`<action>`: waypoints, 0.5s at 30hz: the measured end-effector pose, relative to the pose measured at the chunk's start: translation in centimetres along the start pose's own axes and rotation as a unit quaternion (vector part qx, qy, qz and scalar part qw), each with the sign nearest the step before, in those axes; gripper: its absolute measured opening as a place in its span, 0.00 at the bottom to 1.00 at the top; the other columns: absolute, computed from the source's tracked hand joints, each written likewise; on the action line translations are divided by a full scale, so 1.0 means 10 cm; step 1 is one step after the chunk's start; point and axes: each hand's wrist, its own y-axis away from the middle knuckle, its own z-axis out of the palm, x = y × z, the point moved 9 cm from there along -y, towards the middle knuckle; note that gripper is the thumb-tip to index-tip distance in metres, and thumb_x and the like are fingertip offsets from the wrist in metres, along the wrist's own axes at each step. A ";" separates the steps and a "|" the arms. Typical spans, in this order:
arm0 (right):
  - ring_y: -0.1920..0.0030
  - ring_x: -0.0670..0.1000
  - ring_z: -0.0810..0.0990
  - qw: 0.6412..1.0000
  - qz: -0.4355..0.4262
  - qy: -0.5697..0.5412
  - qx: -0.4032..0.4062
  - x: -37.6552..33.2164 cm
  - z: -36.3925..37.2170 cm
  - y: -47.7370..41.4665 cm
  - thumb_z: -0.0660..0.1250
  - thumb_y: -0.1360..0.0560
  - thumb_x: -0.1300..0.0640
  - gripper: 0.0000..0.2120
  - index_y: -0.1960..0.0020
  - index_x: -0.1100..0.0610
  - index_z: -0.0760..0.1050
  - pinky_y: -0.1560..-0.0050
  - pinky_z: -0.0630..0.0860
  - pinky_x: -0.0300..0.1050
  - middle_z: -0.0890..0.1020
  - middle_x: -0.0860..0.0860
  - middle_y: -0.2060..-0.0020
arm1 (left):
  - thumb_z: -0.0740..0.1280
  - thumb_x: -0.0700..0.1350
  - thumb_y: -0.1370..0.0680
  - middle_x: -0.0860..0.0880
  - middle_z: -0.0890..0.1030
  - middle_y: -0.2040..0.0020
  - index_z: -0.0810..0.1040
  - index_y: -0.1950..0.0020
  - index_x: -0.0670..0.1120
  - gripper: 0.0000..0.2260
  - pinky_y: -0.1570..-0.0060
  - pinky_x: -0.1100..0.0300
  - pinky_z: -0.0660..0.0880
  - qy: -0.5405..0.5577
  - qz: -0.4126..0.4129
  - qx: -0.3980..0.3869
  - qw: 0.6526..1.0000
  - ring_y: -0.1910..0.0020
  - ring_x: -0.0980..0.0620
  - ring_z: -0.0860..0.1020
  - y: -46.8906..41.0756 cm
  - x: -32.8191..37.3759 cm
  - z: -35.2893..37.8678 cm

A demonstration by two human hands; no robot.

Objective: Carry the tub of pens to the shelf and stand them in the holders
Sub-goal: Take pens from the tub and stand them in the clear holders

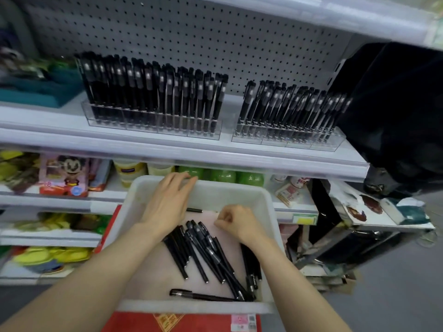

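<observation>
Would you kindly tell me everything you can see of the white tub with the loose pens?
The white tub is a rectangular, open-topped bin of milky plastic with a thick rolled rim. It sits on a red surface before the shelves. Black pens lie loose on its floor. The left hand rests straight-fingered on the far rim; the right hand is curled inside, above the pens.

White shelf (pixel 60 118) backed by pegboard (pixel 191 32). Pen-filled left holder (pixel 148 125) set on it; second holder (pixel 287 140) placed rightward, teal cloth (pixel 36 92) leftward, black bag (pixel 395 104) far right.
</observation>
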 end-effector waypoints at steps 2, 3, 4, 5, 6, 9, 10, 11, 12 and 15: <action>0.58 0.46 0.77 0.998 0.013 0.028 -0.062 0.05 0.11 0.03 0.75 0.30 0.47 0.08 0.58 0.51 0.81 0.53 0.73 0.39 0.80 0.46 0.61 | 0.70 0.34 0.29 0.41 0.75 0.37 0.75 0.32 0.41 0.25 0.37 0.47 0.71 0.006 -0.006 -0.002 1.000 0.38 0.41 0.71 0.00 0.00 0.02; 0.57 0.46 0.78 0.995 0.018 0.035 -0.096 0.07 0.18 0.05 0.76 0.31 0.45 0.09 0.61 0.49 0.80 0.52 0.75 0.39 0.80 0.46 0.62 | 0.70 0.34 0.29 0.41 0.75 0.37 0.75 0.32 0.41 0.25 0.37 0.47 0.71 0.007 -0.009 -0.004 1.000 0.38 0.42 0.70 0.00 0.00 0.03; 0.57 0.46 0.78 0.991 0.020 0.040 -0.127 0.09 0.24 0.07 0.76 0.32 0.43 0.10 0.62 0.48 0.80 0.52 0.75 0.40 0.81 0.45 0.62 | 0.70 0.34 0.28 0.41 0.75 0.37 0.75 0.31 0.41 0.25 0.36 0.48 0.70 0.007 -0.011 -0.006 1.000 0.37 0.42 0.70 -0.01 0.01 0.04; 0.57 0.46 0.78 0.988 0.018 0.043 -0.150 0.09 0.29 0.08 0.76 0.32 0.44 0.10 0.62 0.48 0.79 0.53 0.74 0.39 0.81 0.45 0.62 | 0.70 0.34 0.28 0.41 0.75 0.37 0.74 0.31 0.41 0.25 0.36 0.48 0.70 0.005 -0.012 -0.007 1.000 0.37 0.42 0.70 -0.01 0.01 0.05; 0.57 0.46 0.78 0.986 0.013 0.041 -0.161 0.08 0.31 0.08 0.77 0.32 0.45 0.09 0.62 0.48 0.79 0.54 0.73 0.39 0.81 0.45 0.63 | 0.70 0.34 0.28 0.41 0.75 0.37 0.74 0.31 0.41 0.25 0.36 0.49 0.70 0.003 -0.013 -0.009 1.000 0.37 0.42 0.70 -0.01 0.01 0.05; 0.60 0.47 0.79 0.988 0.014 0.022 -0.153 0.07 0.30 0.03 0.76 0.30 0.49 0.08 0.63 0.50 0.79 0.54 0.76 0.41 0.80 0.47 0.65 | 0.70 0.34 0.28 0.42 0.75 0.37 0.73 0.30 0.41 0.25 0.36 0.49 0.70 0.004 -0.013 -0.015 1.000 0.37 0.42 0.70 -0.01 0.01 0.05; 0.62 0.48 0.79 0.989 0.020 0.007 -0.145 0.07 0.27 0.01 0.76 0.30 0.50 0.09 0.64 0.51 0.78 0.53 0.77 0.43 0.81 0.48 0.66 | 0.70 0.34 0.28 0.42 0.75 0.37 0.73 0.30 0.41 0.26 0.36 0.49 0.70 0.006 -0.014 -0.015 1.000 0.37 0.42 0.69 -0.01 0.01 0.05; 0.63 0.48 0.79 0.991 0.022 -0.016 -0.129 0.07 0.23 -0.01 0.75 0.29 0.51 0.09 0.64 0.51 0.77 0.53 0.77 0.44 0.81 0.49 0.67 | 0.70 0.34 0.28 0.42 0.75 0.37 0.74 0.30 0.41 0.26 0.37 0.49 0.71 0.008 -0.015 -0.016 1.000 0.37 0.42 0.69 -0.02 0.01 0.04; 0.64 0.49 0.79 0.993 0.025 -0.042 -0.110 0.07 0.16 -0.03 0.75 0.28 0.52 0.09 0.63 0.51 0.77 0.54 0.77 0.44 0.80 0.50 0.67 | 0.71 0.34 0.29 0.42 0.75 0.37 0.74 0.31 0.41 0.26 0.37 0.49 0.72 0.010 -0.016 -0.017 1.000 0.37 0.42 0.70 -0.02 0.02 0.04; 0.70 0.45 0.76 0.988 0.018 -0.152 -0.033 0.00 -0.17 -0.02 0.72 0.25 0.55 0.06 0.56 0.57 0.78 0.64 0.76 0.43 0.79 0.50 0.69 | 0.71 0.35 0.28 0.43 0.76 0.38 0.76 0.32 0.42 0.24 0.39 0.49 0.73 0.028 -0.016 -0.015 0.999 0.37 0.43 0.71 -0.04 0.04 0.01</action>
